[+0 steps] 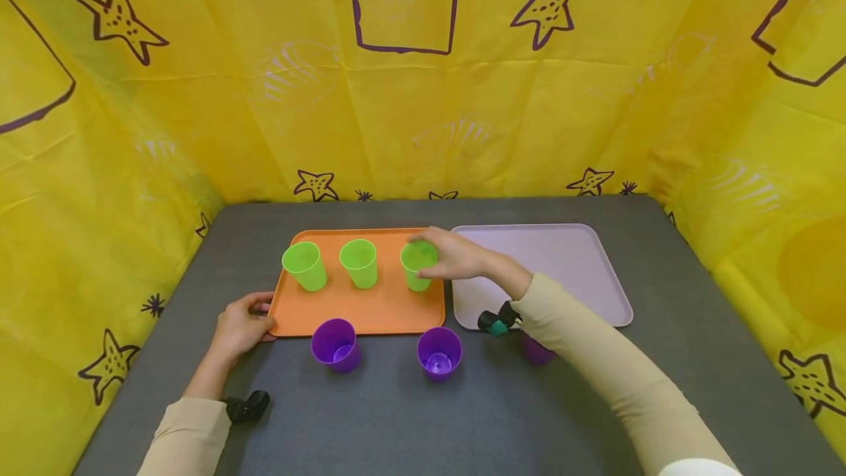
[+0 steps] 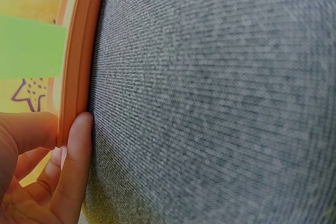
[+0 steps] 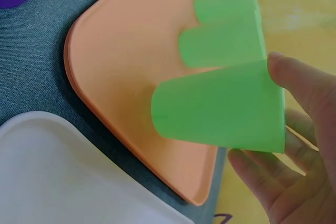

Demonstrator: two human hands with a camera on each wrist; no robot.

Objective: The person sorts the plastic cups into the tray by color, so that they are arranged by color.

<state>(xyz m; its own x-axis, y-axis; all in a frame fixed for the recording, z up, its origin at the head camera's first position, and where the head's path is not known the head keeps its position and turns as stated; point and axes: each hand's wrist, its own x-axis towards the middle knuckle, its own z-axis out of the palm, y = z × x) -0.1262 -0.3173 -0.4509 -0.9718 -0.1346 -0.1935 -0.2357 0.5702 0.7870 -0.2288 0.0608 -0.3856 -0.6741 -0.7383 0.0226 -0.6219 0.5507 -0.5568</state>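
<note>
My left hand (image 1: 239, 325) pinches the front left corner of the orange tray (image 1: 390, 318); in the left wrist view its thumb and a finger meet the tray's rim (image 2: 77, 61). Three green cups stand upright in a row on that tray: a left cup (image 1: 308, 270), a middle cup (image 1: 360, 267) and a right cup (image 1: 418, 281). Around the top of the right cup, my right hand (image 1: 456, 254) has its thumb on the near side of the rim and its fingers on the far side. In the right wrist view this green cup (image 3: 218, 108) sits between thumb and fingers.
A pale lilac tray (image 1: 548, 263) lies just right of the orange one. In front of the trays stand a purple cup (image 1: 330, 347), a second purple cup (image 1: 439, 351) and a third (image 1: 537, 352), partly hidden by my right sleeve. Yellow printed cloth (image 1: 396, 123) surrounds the grey table.
</note>
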